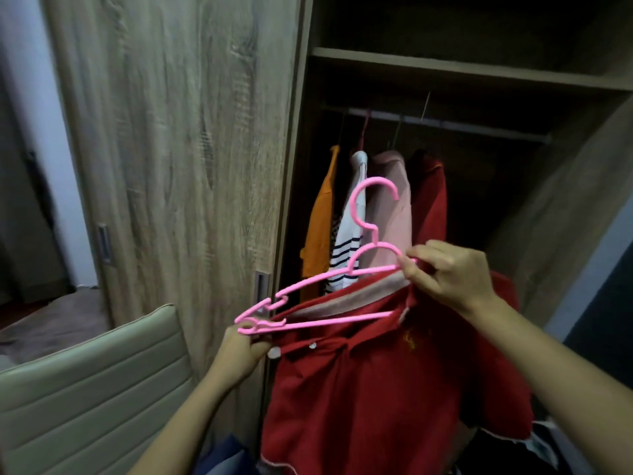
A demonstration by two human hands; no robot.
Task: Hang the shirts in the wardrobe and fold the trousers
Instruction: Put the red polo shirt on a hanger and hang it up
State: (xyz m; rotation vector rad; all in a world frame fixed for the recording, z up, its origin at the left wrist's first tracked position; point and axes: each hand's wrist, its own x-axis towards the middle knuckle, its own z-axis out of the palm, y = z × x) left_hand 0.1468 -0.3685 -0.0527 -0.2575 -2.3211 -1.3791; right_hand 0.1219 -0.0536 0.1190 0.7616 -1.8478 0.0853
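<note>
Finding: the red shirt (394, 389) hangs below and in front of the wardrobe rail (445, 123), not yet on it. It is carried on the pink hanger (376, 236), whose hook points up toward the rail but is well short of it.

Left hand (245, 344): fingers curled tight round the hanger's outer end, with the buttoned front edge of the shirt gathered in the same grip. Right hand (448, 272): thumb and fingers pinched together on the hanger's other arm, where it enters the collar (359, 293).

Seating: that arm appears to be inside the neck opening. The end in your left hand lies outside the cloth, so the shirt looks only half mounted.

Handling, as judged:
- The shirt is soft, limp knit and light. It will sag and slide off any arm that is not fully under a shoulder.
- The hanger is thin, smooth plastic, stiff enough to steer but liable to flex.
- Take the cloth at the collar and shoulder seam, and stretch the opening over the free end.
- Carry by the hanger's neck below the hook, not by the fabric.

On the rail, an orange shirt (320, 228), a striped top (346, 255), a pale pink shirt (390, 207) and a dark red shirt (430, 204) hang close together; the open stretch of rail lies beyond the dark red one
</note>
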